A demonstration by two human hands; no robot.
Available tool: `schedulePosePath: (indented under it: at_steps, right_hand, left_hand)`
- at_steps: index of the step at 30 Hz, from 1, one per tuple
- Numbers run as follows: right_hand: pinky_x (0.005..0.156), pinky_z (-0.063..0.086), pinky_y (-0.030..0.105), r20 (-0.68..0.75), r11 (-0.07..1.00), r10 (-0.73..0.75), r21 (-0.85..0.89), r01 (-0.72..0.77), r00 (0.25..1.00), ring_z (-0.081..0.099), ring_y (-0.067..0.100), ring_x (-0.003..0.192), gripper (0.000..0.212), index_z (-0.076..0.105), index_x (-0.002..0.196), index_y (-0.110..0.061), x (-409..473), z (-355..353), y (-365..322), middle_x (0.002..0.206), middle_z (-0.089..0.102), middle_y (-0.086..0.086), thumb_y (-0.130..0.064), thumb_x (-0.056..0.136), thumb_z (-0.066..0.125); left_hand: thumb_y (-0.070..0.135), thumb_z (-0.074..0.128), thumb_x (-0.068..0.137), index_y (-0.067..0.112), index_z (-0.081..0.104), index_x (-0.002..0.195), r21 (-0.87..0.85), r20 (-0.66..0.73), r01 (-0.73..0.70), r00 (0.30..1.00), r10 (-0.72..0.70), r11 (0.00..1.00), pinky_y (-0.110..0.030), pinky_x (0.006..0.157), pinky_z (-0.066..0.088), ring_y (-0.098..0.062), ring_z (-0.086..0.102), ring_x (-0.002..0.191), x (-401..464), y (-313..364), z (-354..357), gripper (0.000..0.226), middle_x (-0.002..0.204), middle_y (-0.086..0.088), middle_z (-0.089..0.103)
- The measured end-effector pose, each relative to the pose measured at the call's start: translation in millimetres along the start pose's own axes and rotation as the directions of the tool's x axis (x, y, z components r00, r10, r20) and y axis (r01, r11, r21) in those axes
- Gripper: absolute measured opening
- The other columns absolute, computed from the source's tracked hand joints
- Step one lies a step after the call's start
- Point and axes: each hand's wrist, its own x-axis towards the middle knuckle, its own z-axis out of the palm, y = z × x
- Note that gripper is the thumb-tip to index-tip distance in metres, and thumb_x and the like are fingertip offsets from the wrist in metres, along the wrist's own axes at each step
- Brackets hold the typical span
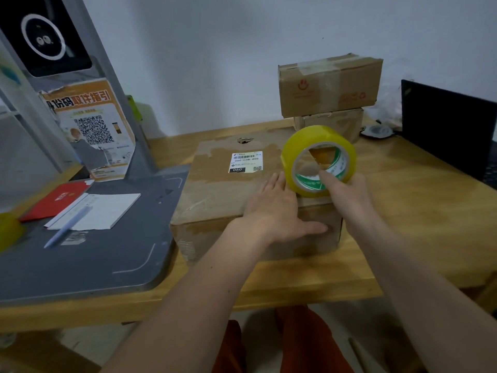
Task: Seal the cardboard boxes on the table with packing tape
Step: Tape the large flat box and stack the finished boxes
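A large worn cardboard box [215, 189] with a white shipping label lies on the wooden table [419, 211] in front of me. My left hand [277, 211] lies flat on the box's near right corner, thumb down its front face. My right hand [347, 192] grips a yellow roll of packing tape [318, 160], thumb through its core, holding it just above the box's right edge. Two smaller cardboard boxes are stacked behind: the upper box [330, 84] on the lower box [333, 125].
A grey scanner stand [88, 262] with a QR poster fills the left side, carrying a red booklet [53, 201], a white notepad [99, 211] and a pen [67, 227]. A dark laptop [446, 127] stands at the right. Another yellow tape roll [9, 230] is at the left edge.
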Motion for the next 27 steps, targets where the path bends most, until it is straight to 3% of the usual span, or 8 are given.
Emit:
schedulePosePath:
  at_steps: [3, 6, 8, 10, 14, 17, 24, 27]
  right_hand:
    - [0.074, 0.051, 0.042, 0.042, 0.995, -0.064, -0.078, 0.068, 0.997, 0.062, 0.041, 0.096, 0.023, 0.068, 0.097, 0.003, 5, -5, -6, 0.102, 0.068, 0.027, -0.018, 0.093, 0.060]
    - [0.064, 0.045, 0.032, 0.061, 0.989, -0.076, -0.121, 0.083, 0.995, 0.061, 0.039, 0.086, 0.021, 0.067, 0.098, 0.003, 8, -14, -10, 0.098, 0.065, 0.028, -0.016, 0.093, 0.059]
    - [0.073, 0.054, 0.038, 0.038, 0.999, -0.004, -0.032, 0.005, 0.999, 0.063, 0.031, 0.084, 0.010, 0.066, 0.091, -0.008, 15, -26, -11, 0.088, 0.064, 0.020, -0.013, 0.094, 0.058]
    - [0.063, 0.057, 0.046, 0.032, 0.986, 0.093, 0.133, -0.096, 0.995, 0.066, 0.030, 0.084, 0.010, 0.061, 0.088, -0.013, 24, -40, -9, 0.088, 0.063, 0.012, -0.007, 0.095, 0.056]
    - [0.043, 0.056, 0.036, 0.042, 0.940, 0.220, 0.257, -0.224, 0.975, 0.065, 0.034, 0.095, 0.026, 0.053, 0.122, 0.000, 37, -65, 17, 0.119, 0.059, 0.021, -0.003, 0.096, 0.054]
    - [0.045, 0.056, 0.040, 0.120, 0.856, 0.350, 0.362, -0.369, 0.929, 0.059, 0.041, 0.107, 0.040, 0.044, 0.136, -0.002, 34, -63, 44, 0.139, 0.047, 0.021, -0.002, 0.096, 0.052]
    - [0.067, 0.052, 0.044, 0.193, 0.759, 0.401, 0.478, -0.442, 0.896, 0.059, 0.035, 0.105, 0.046, 0.042, 0.140, -0.004, 28, -58, 65, 0.136, 0.052, 0.019, -0.001, 0.096, 0.053]
    - [0.070, 0.052, 0.040, 0.232, 0.731, 0.395, 0.508, -0.457, 0.889, 0.064, 0.030, 0.095, 0.043, 0.042, 0.137, -0.006, 20, -58, 60, 0.128, 0.057, 0.019, -0.003, 0.096, 0.053]
  left_hand:
    - [0.077, 0.055, 0.080, 0.020, 0.009, 0.160, -0.006, -0.006, 0.000, 1.000, 0.000, 1.000, -0.037, 0.123, 0.009, -0.018, 0.000, 0.154, 0, -1, -1, 0.108, 0.168, 0.000, 0.000]
    - [0.074, 0.056, 0.082, 0.018, 0.005, 0.160, -0.002, 0.003, 0.000, 1.000, 0.000, 1.000, -0.035, 0.124, 0.008, -0.016, -0.003, 0.154, 0, -1, -1, 0.109, 0.168, 0.001, -0.003]
    - [0.072, 0.056, 0.084, 0.015, -0.003, 0.160, -0.009, 0.028, 0.011, 1.000, -0.011, 1.000, -0.033, 0.123, 0.002, -0.015, -0.008, 0.153, -1, -1, -3, 0.112, 0.167, 0.000, -0.009]
    - [0.072, 0.055, 0.085, 0.014, -0.008, 0.159, -0.009, 0.046, 0.026, 0.999, -0.026, 1.000, -0.032, 0.122, 0.000, -0.014, -0.011, 0.153, -2, -1, -3, 0.113, 0.167, 0.000, -0.013]
    - [0.071, 0.053, 0.086, 0.013, -0.010, 0.158, 0.016, 0.068, 0.037, 0.997, -0.038, 0.999, -0.032, 0.121, -0.001, -0.014, -0.012, 0.153, -3, 1, -4, 0.112, 0.166, 0.001, -0.015]
    - [0.070, 0.053, 0.087, 0.013, -0.009, 0.159, 0.027, 0.068, 0.053, 0.996, -0.055, 0.998, -0.033, 0.121, -0.001, -0.014, -0.011, 0.153, -4, 3, -5, 0.111, 0.166, 0.001, -0.014]
    - [0.078, 0.038, 0.087, 0.019, 0.002, 0.160, -0.118, 0.109, 0.056, 0.993, -0.043, 0.991, -0.043, 0.125, 0.001, -0.015, -0.007, 0.153, -3, -5, -14, 0.100, 0.167, 0.002, -0.007]
    - [0.082, 0.022, 0.086, 0.032, 0.012, 0.159, -0.127, 0.041, 0.258, 0.966, -0.255, 0.958, -0.056, 0.122, 0.007, -0.021, 0.001, 0.154, -5, -37, -16, 0.089, 0.168, 0.005, 0.003]
